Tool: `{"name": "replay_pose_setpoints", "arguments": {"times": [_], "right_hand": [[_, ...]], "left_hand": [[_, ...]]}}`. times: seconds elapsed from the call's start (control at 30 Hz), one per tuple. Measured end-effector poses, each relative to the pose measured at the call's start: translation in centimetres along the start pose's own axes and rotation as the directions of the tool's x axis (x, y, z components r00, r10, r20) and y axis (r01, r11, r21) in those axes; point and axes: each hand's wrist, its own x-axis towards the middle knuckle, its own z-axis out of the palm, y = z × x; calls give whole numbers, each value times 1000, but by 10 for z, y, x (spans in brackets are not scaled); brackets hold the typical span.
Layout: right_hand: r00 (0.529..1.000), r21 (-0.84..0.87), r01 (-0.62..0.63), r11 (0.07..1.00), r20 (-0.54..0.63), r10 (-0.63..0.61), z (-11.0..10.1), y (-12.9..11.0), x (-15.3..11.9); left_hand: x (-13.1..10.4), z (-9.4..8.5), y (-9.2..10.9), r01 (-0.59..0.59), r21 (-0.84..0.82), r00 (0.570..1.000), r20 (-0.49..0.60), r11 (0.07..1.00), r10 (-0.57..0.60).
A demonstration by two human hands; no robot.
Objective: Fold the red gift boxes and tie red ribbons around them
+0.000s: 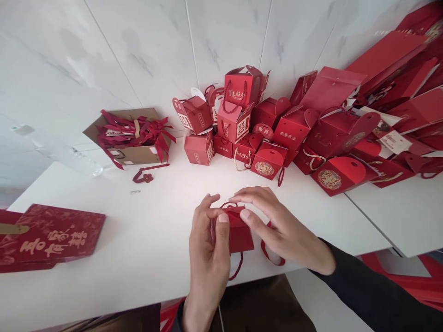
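Observation:
A small red gift box stands on the white table in front of me, with a red cord handle hanging at its near side. My left hand is at the left side of this box, fingers bent and apart, thumb by its upper left edge. On the other side, my right hand reaches over the top with its fingers stretched and spread. Between the two hands, part of the box top is hidden. A loop of red ribbon lies beneath my right hand.
Several red gift boxes are piled along the marble-patterned wall. Further right are larger red boxes. An open brown carton holds red ribbons, and a red ribbon flower lies before it. Red printed bags lie at left.

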Motion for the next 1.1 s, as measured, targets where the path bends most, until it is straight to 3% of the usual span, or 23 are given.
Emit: {"name": "replay_pose_setpoints", "arguments": {"times": [0.1,0.27,0.37,0.5,1.1], "right_hand": [[991,82,10,997,134,-21,2,-10,8],[986,66,-91,994,149,80,6,-14,17],[983,-27,-49,998,173,52,12,-11,17],[974,-90,-6,996,224,26,20,-8,16],[964,-103,-29,994,261,55,23,-9,23]], "left_hand": [[-4,-5,2,33,-53,997,-72,998,-37],[-19,-11,-11,160,82,979,-138,984,-148],[-26,-14,-15,285,-51,948,-133,957,-290],[-27,-16,-11,345,-250,908,-155,904,-389],[-30,-22,-20,364,-334,905,-92,869,-415]]}}
